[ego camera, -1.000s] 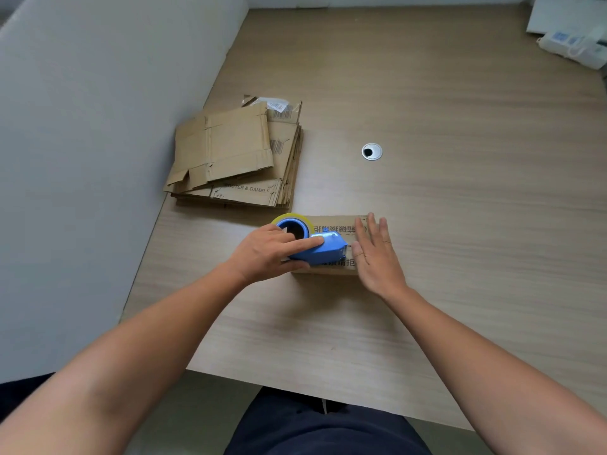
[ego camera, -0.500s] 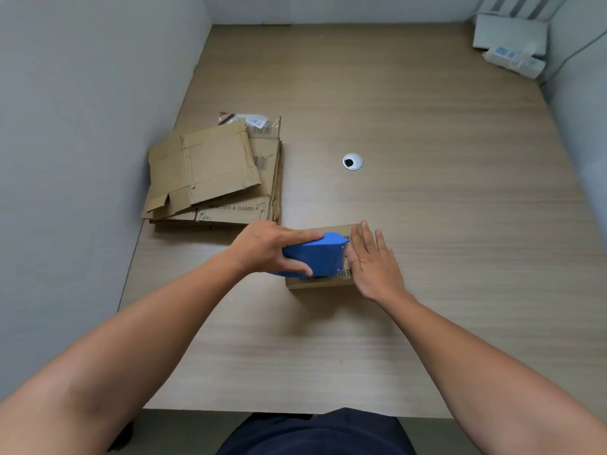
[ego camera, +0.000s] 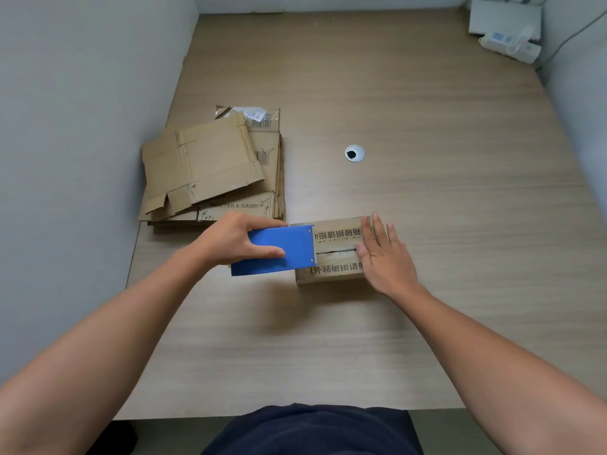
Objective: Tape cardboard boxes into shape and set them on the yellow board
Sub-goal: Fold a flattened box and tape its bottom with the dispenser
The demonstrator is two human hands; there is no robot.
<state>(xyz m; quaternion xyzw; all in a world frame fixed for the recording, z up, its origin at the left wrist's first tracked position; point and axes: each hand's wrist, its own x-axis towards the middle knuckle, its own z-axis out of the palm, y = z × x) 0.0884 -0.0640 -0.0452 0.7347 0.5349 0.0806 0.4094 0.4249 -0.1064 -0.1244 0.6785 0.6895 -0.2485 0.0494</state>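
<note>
- Cardboard box (ego camera: 331,251) is sitting on the table (ego camera: 427,224), near the left edge and a little toward the near edge, with its closed flaps facing up and printed characters showing on both sides of the centre seam.
- Left hand (ego camera: 236,241) is gripping a blue tape dispenser (ego camera: 279,251), fingers (ego camera: 262,251) wrapped around its body, its front edge resting at the box's left end, right over the seam.
- Right hand (ego camera: 384,254) is lying flat and open on the right end of the box, fingers (ego camera: 369,229) spread across the top and holding nothing, just pressing the flaps down.
- Judging from this, the taping step is in hand: the seam between the two hands is looking dark, and whether clear tape is covering it I cannot tell.
- Next move is probably calling for the dispenser to be run along the seam while the flat hand is keeping the box from sliding, then for the tape to be cut at the box's end.
- Flattened cardboard stack (ego camera: 213,172) is waiting by the left edge, just behind the left hand.
- Yellow board is not appearing in this view, so the placing step is looking some way off.
</note>
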